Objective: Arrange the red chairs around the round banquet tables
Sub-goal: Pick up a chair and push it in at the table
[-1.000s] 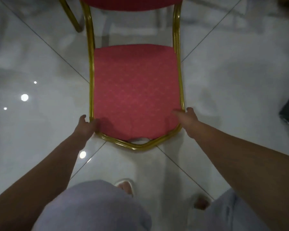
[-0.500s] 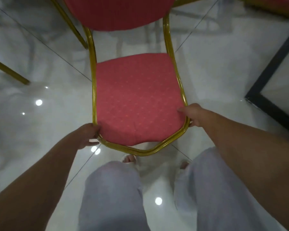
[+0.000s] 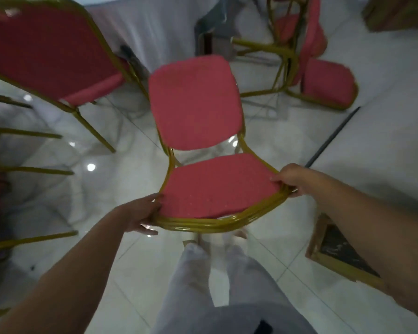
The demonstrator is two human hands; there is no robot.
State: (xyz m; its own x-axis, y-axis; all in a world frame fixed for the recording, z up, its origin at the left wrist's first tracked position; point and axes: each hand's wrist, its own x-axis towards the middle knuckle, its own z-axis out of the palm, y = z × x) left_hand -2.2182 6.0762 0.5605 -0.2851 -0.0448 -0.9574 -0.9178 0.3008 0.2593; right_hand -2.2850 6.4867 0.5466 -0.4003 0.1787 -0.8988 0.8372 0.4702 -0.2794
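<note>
A red padded chair (image 3: 217,186) with a gold metal frame is in front of me, its backrest facing me from the far side. My left hand (image 3: 143,213) grips the front left corner of the seat frame. My right hand (image 3: 292,179) grips the front right edge of the seat frame. The chair looks lifted and tilted, with its legs hidden under the seat. Behind it hangs the white cloth of a banquet table (image 3: 159,27).
Another red chair (image 3: 46,51) stands at the upper left, and more red chairs (image 3: 323,78) lie at the upper right. Gold chair legs (image 3: 29,169) stick in from the left. A dark framed panel (image 3: 338,256) lies on the white tiled floor at right.
The view has swung up, so the chair's backrest, the table cloth and other chairs now show. Both hands still hold the seat's front corners; the chair seems raised and carried forward.
</note>
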